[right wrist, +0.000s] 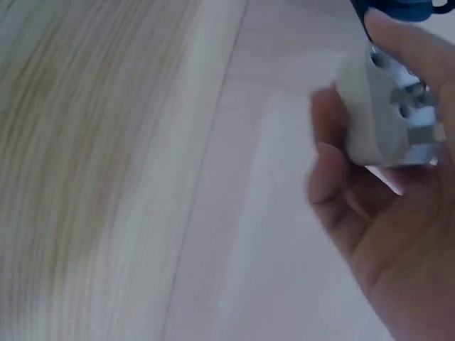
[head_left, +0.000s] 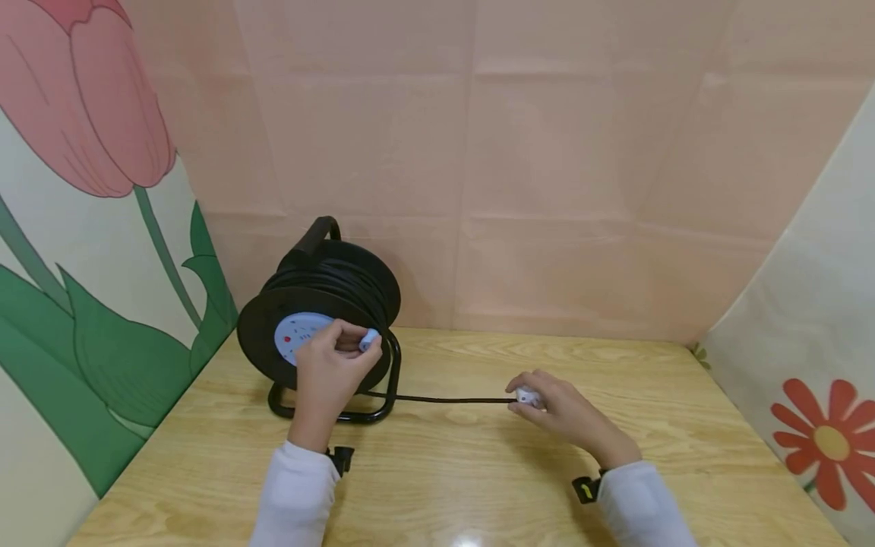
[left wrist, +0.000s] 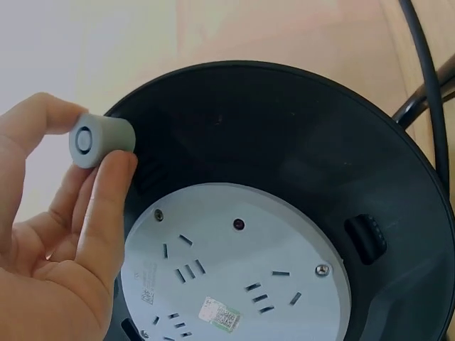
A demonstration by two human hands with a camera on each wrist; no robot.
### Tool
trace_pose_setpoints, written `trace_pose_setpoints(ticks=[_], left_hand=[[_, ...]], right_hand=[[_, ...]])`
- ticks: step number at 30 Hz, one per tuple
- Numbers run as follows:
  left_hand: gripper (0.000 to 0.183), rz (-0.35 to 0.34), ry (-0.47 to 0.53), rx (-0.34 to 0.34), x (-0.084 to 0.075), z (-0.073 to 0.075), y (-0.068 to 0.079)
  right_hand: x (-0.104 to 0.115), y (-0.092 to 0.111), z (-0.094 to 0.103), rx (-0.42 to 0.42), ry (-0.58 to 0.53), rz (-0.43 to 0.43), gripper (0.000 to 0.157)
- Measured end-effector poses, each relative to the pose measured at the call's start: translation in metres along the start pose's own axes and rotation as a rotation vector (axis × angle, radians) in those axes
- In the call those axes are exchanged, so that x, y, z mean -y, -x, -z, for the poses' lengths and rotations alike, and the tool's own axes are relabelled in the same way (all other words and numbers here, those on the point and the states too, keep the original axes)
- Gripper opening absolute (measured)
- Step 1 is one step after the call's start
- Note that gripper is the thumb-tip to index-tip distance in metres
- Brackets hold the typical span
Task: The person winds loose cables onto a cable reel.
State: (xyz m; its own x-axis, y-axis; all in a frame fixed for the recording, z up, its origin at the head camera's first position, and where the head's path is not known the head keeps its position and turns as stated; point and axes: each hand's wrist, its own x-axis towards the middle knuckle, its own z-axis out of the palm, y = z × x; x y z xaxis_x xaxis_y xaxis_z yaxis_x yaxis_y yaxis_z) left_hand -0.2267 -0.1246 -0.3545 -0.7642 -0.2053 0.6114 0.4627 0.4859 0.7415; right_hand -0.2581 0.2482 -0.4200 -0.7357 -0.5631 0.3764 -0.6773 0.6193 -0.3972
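A black cable reel [head_left: 253, 327] with a pale blue socket panel [head_left: 298, 328] stands at the left of the table. My left hand [head_left: 328, 365] pinches the small pale blue winding knob [head_left: 370, 339] near the rim of the reel's disc; in the left wrist view the knob [left wrist: 103, 140] sits between thumb and fingertips. To the right, my right hand [head_left: 563, 406] grips a white plug [head_left: 528, 396], whose metal pins [right wrist: 421, 135] show in the right wrist view. A black cable [head_left: 451, 399] runs nearly straight from the plug to the foot of the reel.
The reel's black tube stand [head_left: 369, 416] rests on the wooden table [head_left: 437, 471]. Black cable [head_left: 335, 277] is wound round the drum below the carrying handle [head_left: 311, 241]. Behind hangs a pink backdrop [head_left: 547, 152]; printed flower panels [head_left: 807, 304] close both sides.
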Motion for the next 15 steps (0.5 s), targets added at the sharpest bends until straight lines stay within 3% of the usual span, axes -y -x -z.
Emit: trace_pose_setpoints(ticks=[6,15], left_hand=[[0.020,0.066,-0.045,0.043,-0.004,0.000,0.002],[0.026,0.164,-0.108,0.117,-0.007,0.002,0.003]], right_hand=[[0.004,-0.003,-0.002,-0.100,0.071,0.058,0.029],[0.008,-0.004,-0.012,-0.079,0.053,0.057,0.026]])
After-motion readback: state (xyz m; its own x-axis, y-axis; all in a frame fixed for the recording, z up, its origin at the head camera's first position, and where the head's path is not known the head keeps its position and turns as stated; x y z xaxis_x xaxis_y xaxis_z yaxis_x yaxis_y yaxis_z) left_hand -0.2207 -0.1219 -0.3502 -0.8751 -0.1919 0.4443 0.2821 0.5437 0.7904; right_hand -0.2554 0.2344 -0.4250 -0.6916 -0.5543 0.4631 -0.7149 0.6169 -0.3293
